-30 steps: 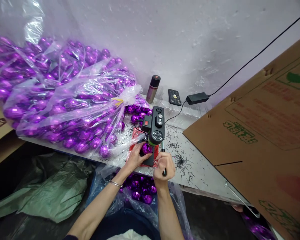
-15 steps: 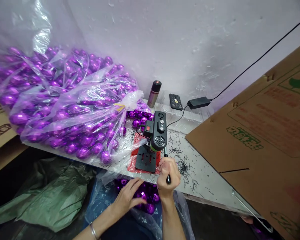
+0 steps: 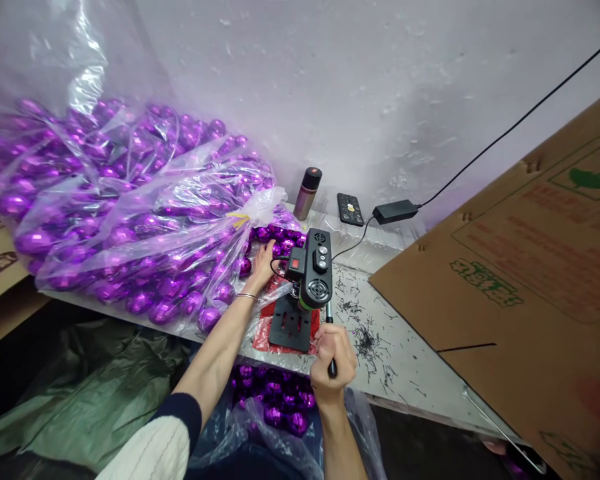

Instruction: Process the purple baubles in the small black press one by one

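My right hand (image 3: 334, 355) is wrapped round the black-handled lever (image 3: 329, 313) of a small bench drill press (image 3: 317, 267), its fist at the front of the machine. Past the machine's left side stretches my left hand (image 3: 264, 262), fingers extended at the loose purple mirrored balls (image 3: 279, 235) behind it. Part of that hand is hidden by the switch box, and no ball shows clearly held in it. The black slotted base plate (image 3: 290, 325) has no ball on it and sits on a red sheet (image 3: 263, 333).
A tied clear bag (image 3: 145, 220) of purple balls fills the table's left side. More balls (image 3: 275, 393) lie in plastic below the front edge. Behind stand a spray can (image 3: 308, 193), a phone (image 3: 350, 209) and a power adapter (image 3: 396, 211). A large carton (image 3: 520, 280) leans in from the right; black shavings (image 3: 365, 339) litter the tabletop.
My left hand took a purple ball off the base plate, dropped down to the balls below the table edge, then reached forward past the machine without it. My right hand has stayed on the lever.
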Demonstrator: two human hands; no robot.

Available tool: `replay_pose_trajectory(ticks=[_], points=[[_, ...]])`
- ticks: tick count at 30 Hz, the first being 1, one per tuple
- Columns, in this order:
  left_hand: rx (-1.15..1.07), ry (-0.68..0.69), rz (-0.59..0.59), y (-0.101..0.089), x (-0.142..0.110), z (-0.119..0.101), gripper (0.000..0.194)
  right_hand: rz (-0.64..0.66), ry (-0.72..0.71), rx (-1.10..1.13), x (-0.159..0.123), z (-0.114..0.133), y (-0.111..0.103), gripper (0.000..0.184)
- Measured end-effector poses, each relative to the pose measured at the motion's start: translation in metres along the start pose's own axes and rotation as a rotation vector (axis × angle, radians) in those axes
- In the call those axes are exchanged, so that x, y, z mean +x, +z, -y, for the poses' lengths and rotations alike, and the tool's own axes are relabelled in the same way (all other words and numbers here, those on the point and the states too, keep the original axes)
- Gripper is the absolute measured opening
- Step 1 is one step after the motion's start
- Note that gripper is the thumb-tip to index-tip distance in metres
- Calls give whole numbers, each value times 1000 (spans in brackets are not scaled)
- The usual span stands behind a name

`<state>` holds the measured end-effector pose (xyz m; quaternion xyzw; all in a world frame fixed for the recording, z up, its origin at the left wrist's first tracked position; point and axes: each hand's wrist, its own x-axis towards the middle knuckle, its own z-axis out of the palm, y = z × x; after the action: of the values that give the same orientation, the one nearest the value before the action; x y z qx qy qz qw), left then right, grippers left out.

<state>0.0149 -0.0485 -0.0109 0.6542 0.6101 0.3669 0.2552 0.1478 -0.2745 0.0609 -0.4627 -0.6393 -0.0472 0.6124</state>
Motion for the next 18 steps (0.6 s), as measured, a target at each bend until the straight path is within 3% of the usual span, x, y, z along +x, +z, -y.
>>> replay_pose_trajectory(ticks=[4, 6, 12, 15, 18], points=[[-108, -170, -94, -16, -16, -7, 74, 5, 7, -7, 0, 0, 0, 31], [-272, -271, -158, -30, -33, -11, 68, -6, 18, -4, 1, 1, -1, 31], [-941, -381, -139, -64, -121, -6, 53, -19, 73, 37, 13, 7, -2, 32], [-982, -368, -5, -57, -159, 0, 48, -20, 124, 56, 22, 10, -3, 33], [-866, -324, 78, -31, -179, 1, 56, -14, 167, 63, 29, 13, -4, 35]])
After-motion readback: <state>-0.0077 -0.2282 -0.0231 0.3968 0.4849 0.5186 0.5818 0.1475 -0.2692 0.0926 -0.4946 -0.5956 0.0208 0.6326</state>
